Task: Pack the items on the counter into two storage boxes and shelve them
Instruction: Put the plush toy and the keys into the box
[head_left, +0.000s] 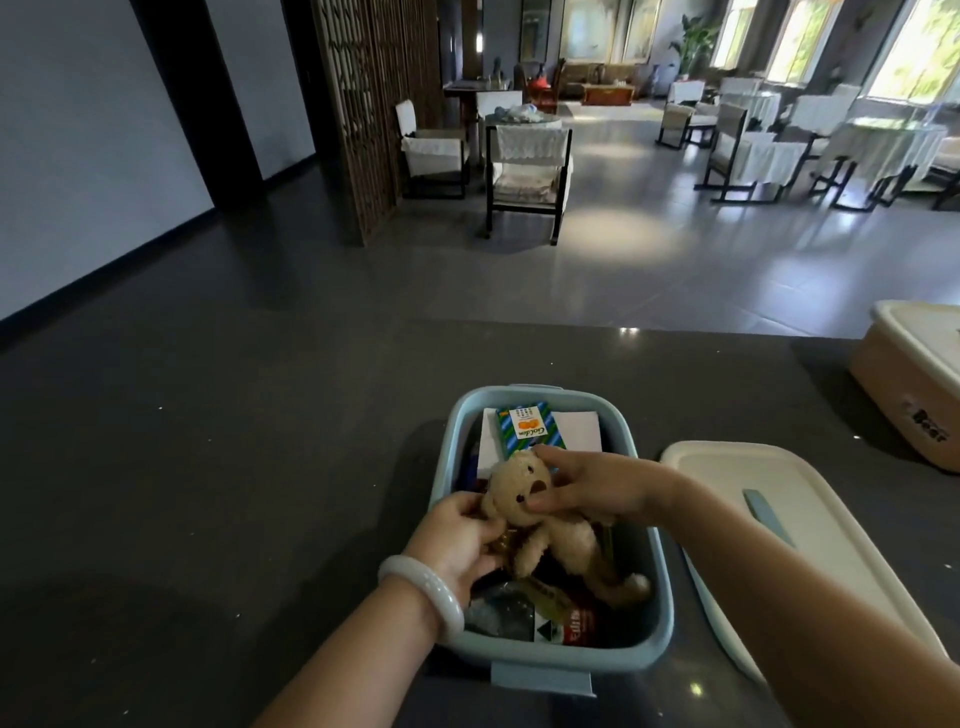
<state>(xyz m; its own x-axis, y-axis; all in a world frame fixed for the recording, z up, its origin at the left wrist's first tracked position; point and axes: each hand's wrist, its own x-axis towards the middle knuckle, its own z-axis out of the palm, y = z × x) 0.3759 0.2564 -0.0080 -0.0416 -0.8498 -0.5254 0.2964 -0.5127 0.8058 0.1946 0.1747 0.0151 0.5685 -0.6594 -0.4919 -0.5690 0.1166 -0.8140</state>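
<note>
Blue storage box (448, 452), rounded plastic with no lid on it, sits on a dark speckled counter (260, 467) and is nearly full. A tan plush teddy bear (519, 491), soft and fuzzy, lies on top of its contents, held by both hands. The left hand (457, 540), wearing a smooth pale bangle (423, 587), curls its fingers round the side of the bear's head. The right hand (587, 488) pinches the head from the other side, fingertips (550, 457) on the crown and thumb by the snout.

Just beyond the fingers, a green and blue striped carton (530, 423) rests on a flat white box (576, 428). Below the fingers, under the bear's legs, lie shiny dark packets (509, 613) and a red one (571, 621).

Right of the fingers, a cream lid (727, 483) with a blue handle strip (766, 512) lies flat on the counter. Further right stands a peach storage box (904, 384) with a cream lid on it.
</note>
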